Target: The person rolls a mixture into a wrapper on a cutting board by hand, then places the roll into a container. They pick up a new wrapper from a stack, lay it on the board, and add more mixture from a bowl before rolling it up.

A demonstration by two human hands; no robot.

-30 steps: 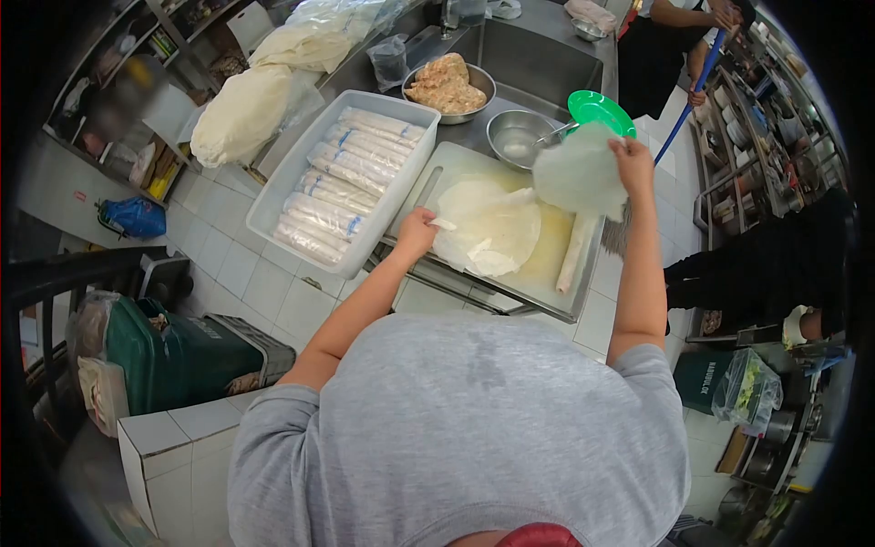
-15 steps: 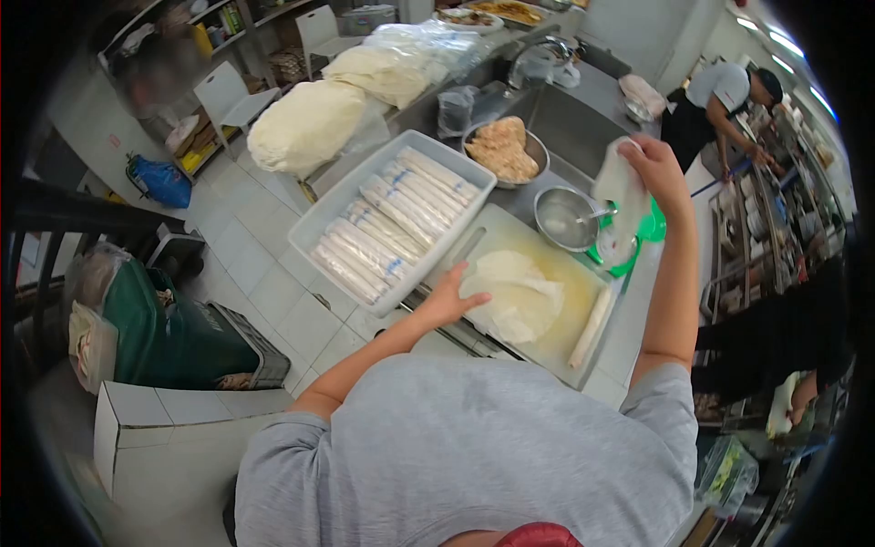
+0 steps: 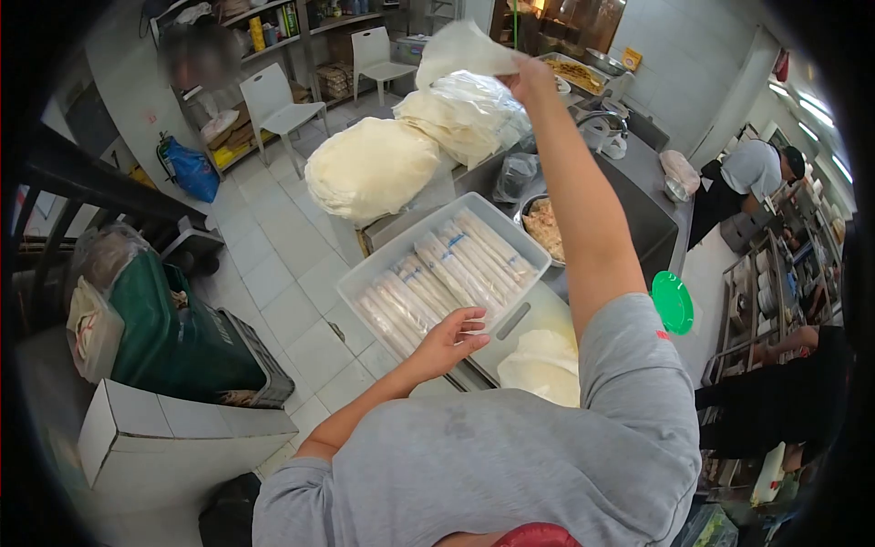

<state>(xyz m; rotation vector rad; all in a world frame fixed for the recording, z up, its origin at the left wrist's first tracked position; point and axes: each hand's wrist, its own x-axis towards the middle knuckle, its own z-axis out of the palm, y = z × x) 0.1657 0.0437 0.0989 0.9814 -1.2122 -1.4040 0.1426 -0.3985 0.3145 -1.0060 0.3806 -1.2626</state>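
Observation:
My right hand (image 3: 533, 80), raised at the far side, pinches the edge of a thin pale spring roll wrapper (image 3: 465, 52), which hangs out leftward above stacks of wrappers (image 3: 372, 169). My left hand (image 3: 448, 343) is open with nothing in it, by the near corner of a plastic tub (image 3: 401, 239). Rows of bagged white rolls (image 3: 447, 266) lie inside that tub. On the cutting board (image 3: 548, 306) rest more wrappers (image 3: 543, 365), partly covered by my right arm. A bowl of pinkish filling (image 3: 545, 228) is also half hidden behind the arm.
A sink with a faucet (image 3: 597, 118) lies beyond the bowl. To the right is a green round dish (image 3: 673, 303). A co-worker (image 3: 747, 178) bends by the shelves. White chairs (image 3: 278, 108) and a green bin (image 3: 182, 337) stand at the left.
My right hand has swung from above the green dish to the far wrapper stacks, still holding a wrapper. My left hand has lifted from the board's edge to beside the tub. The view has shifted.

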